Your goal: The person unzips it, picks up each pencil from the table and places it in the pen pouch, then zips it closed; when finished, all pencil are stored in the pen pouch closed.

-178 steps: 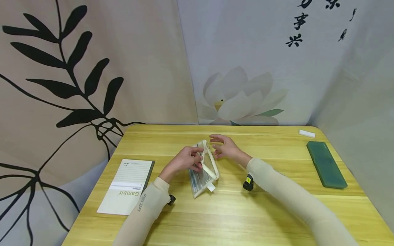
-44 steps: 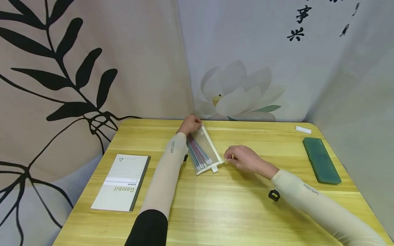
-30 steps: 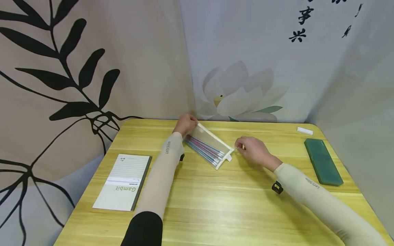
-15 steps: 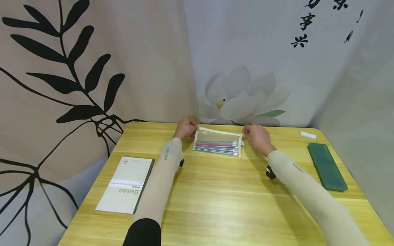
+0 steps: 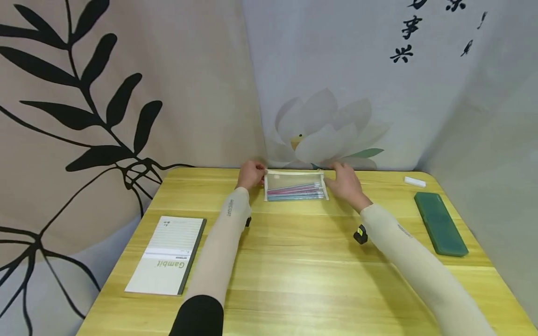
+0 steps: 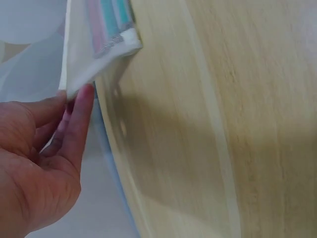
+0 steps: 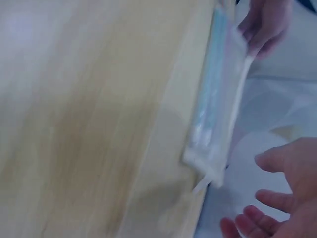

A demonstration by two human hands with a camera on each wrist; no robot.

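Observation:
A see-through zip pencil pouch (image 5: 294, 178) with cream edging hangs at the far side of the table, zip side up. Several blue and pink pencils (image 5: 296, 192) lie along its lower part. My left hand (image 5: 251, 174) pinches the pouch's upper left corner between thumb and fingers, as the left wrist view shows close up. Beside the other end is my right hand (image 5: 345, 183). In the right wrist view its fingers (image 7: 272, 199) are spread and apart from the pouch, with nothing between them. A small white tab (image 7: 202, 184) sticks out from that end of the pouch.
On the left of the wooden table (image 5: 290, 266) lies a white notebook (image 5: 166, 255). A dark green case (image 5: 440, 224) lies to the right, with a small white block (image 5: 414, 182) behind it. Printed curtains (image 5: 201, 93) stand right behind the table's far edge.
The pouch, its mouth agape in the oldest frame, has turned from slanting to level with its zip side up. My right hand, pinching at its end earlier, has let go.

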